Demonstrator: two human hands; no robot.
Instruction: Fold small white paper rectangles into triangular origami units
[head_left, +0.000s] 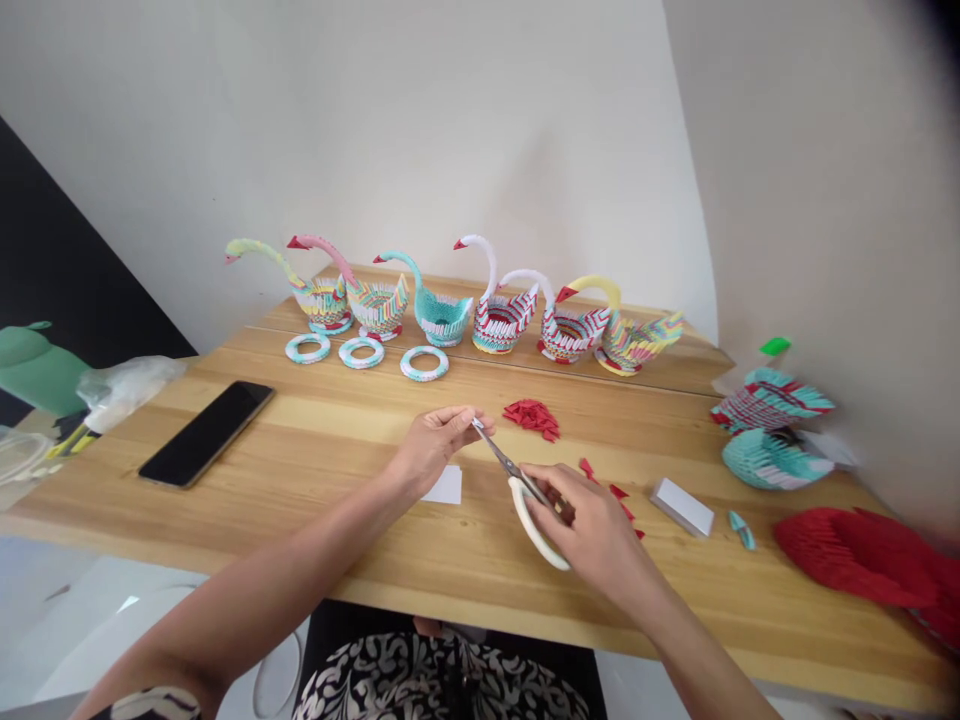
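My right hand (592,520) is closed on a pair of scissors (541,525) with cream handles, the blades pointing up and left. At their tips, my left hand (439,440) pinches a small white piece of paper (477,424), mostly hidden by the fingers. Under my left wrist a white paper sheet (446,486) lies flat on the wooden table. A pile of small folded red paper pieces (532,418) lies just beyond the scissors. Several more red pieces (618,492) are scattered near my right hand, partly behind it.
Several folded-paper swans (442,318) line the back, with three paper rings (424,364) before them. A black phone (208,434) lies left. To the right are a white stack of paper (682,506), a teal paper piece (742,530) and a large red paper model (855,550).
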